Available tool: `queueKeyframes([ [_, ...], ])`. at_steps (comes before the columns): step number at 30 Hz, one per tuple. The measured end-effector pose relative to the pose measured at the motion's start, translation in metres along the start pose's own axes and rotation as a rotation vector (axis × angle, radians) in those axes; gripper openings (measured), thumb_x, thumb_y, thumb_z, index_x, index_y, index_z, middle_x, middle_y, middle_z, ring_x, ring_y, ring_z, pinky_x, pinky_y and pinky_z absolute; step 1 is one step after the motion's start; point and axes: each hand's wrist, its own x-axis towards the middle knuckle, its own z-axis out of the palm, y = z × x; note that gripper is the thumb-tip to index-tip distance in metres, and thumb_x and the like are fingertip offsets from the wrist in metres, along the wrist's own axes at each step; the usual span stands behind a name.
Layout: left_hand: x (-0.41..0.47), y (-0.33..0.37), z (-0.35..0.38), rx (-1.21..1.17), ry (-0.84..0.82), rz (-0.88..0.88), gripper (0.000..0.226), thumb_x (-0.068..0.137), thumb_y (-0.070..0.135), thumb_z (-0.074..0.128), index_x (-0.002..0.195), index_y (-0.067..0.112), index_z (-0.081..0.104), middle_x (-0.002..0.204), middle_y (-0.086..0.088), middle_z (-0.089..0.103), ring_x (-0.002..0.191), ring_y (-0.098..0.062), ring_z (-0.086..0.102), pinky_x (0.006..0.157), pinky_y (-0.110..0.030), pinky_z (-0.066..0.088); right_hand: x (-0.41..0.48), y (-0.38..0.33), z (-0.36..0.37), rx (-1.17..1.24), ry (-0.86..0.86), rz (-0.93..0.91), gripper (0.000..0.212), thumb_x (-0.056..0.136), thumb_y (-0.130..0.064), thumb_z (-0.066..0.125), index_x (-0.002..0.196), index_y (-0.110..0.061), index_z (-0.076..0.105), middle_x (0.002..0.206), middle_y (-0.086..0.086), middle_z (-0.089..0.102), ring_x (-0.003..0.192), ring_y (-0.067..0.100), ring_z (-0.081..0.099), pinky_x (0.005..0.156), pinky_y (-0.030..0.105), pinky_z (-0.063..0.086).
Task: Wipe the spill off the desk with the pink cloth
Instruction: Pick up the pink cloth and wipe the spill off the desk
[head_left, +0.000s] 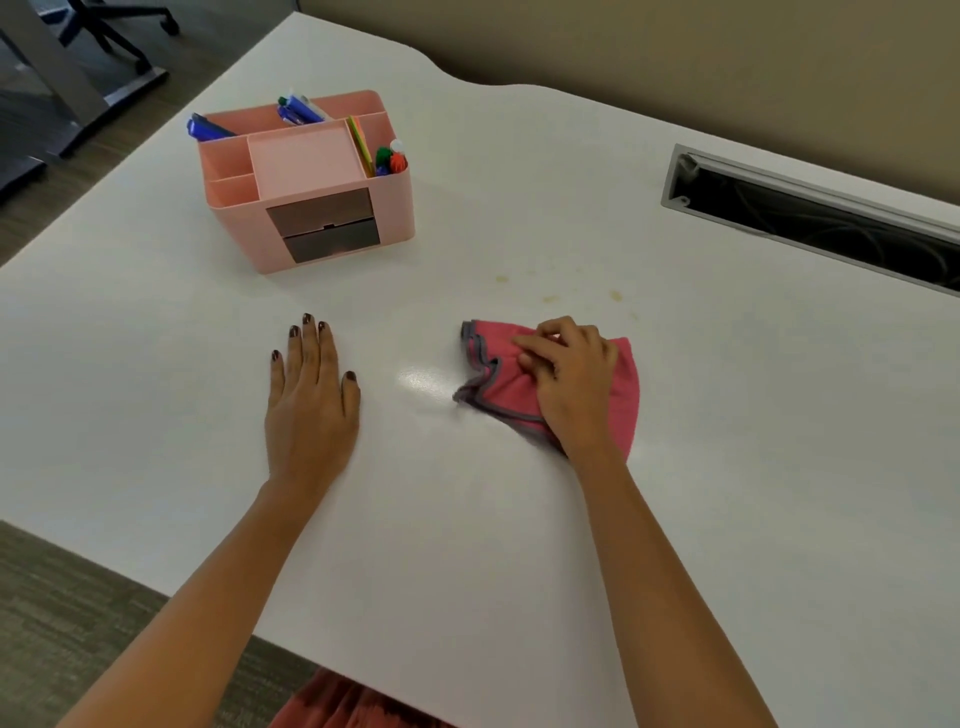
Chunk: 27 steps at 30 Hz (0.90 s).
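- Right hand (571, 382) lies on top of the pink cloth (621, 400), fingers curled and bunching the fabric, pressing it to the desk (467, 545); the cloth is gripped, not lifted
- Pink cloth sits right of the desk's centre, crumpled, its grey-edged corners fanning out to the left of the hand
- The spill (550, 291) shows as a scatter of faint yellowish spots on the white surface, lying just beyond the cloth, on the far side from the person, and spreading somewhat to the right
- Governing relation: the spots lie ahead of the right hand's knuckles, near but apart from the cloth's far edge; no spot appears to be under the cloth at this moment
- The scatter runs roughly left to right, so a forward push followed by sideways strokes is judged to cover it
- Right hand is plainly the nearer one; left hand (311, 400) rests flat on the desk, fingers spread, holding nothing, well to the left of the spill
- A glossy patch just left of the cloth may be wet film or lamp glare; cannot tell which
- Pink organiser (337, 228) with pens stands further back and to the left, well apart from the spots; not an obstruction
- Cable tray (810, 218), an open slot in the desk, lies beyond and to the right; a long rightward stroke could approach it
- Path from cloth to spots is unobstructed
- Judgement: wiping unfinished, stains visible
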Motion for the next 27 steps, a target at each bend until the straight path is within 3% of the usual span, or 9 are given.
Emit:
queueKeyframes([
  [2,0.0,0.0,0.001,0.004,-0.004,0.002,0.056,0.1,0.02,0.029,0.15,0.004,0.011,0.16,-0.011,0.008,0.148,-0.023,0.007,0.122,-0.039,0.005,0.005,-0.018,0.01,-0.031,-0.009,0.009,0.016,0.085,-0.03,0.063,0.097,-0.03,0.073,0.103,-0.004,0.063,0.096,0.024,0.052,0.084,0.033,0.025],
  [9,-0.001,-0.002,0.0,0.001,0.011,0.009,0.052,0.1,0.016,0.03,0.149,0.003,0.017,0.158,-0.011,0.016,0.147,-0.025,0.014,0.121,-0.041,0.01,-0.027,-0.036,0.019,0.074,-0.232,-0.325,0.02,0.089,-0.024,0.057,0.1,-0.03,0.073,0.103,-0.007,0.062,0.096,0.018,0.049,0.086,0.031,0.025],
  [14,0.001,0.0,0.002,-0.018,0.018,0.015,0.052,0.1,0.018,0.029,0.149,0.004,0.016,0.158,-0.01,0.016,0.147,-0.023,0.013,0.121,-0.039,0.009,-0.022,-0.009,0.002,0.062,-0.143,-0.215,0.019,0.088,-0.024,0.059,0.1,-0.03,0.073,0.103,-0.007,0.062,0.096,0.019,0.05,0.084,0.03,0.024],
  [20,0.001,-0.002,0.002,-0.048,0.03,0.0,0.052,0.101,0.022,0.025,0.15,0.006,0.015,0.159,-0.007,0.015,0.148,-0.021,0.012,0.122,-0.037,0.006,0.023,-0.033,0.023,-0.03,-0.068,-0.052,0.02,0.088,-0.033,0.06,0.105,-0.032,0.071,0.106,-0.006,0.061,0.1,0.02,0.05,0.085,0.028,0.022],
  [27,0.002,-0.006,0.0,-0.37,0.102,-0.06,0.047,0.103,0.027,0.018,0.147,0.014,0.029,0.155,0.001,0.028,0.145,-0.01,0.018,0.12,-0.027,0.006,0.008,-0.076,0.047,-0.029,-0.187,-0.255,0.02,0.092,-0.031,0.055,0.103,-0.031,0.071,0.106,-0.005,0.06,0.097,0.02,0.049,0.084,0.03,0.023],
])
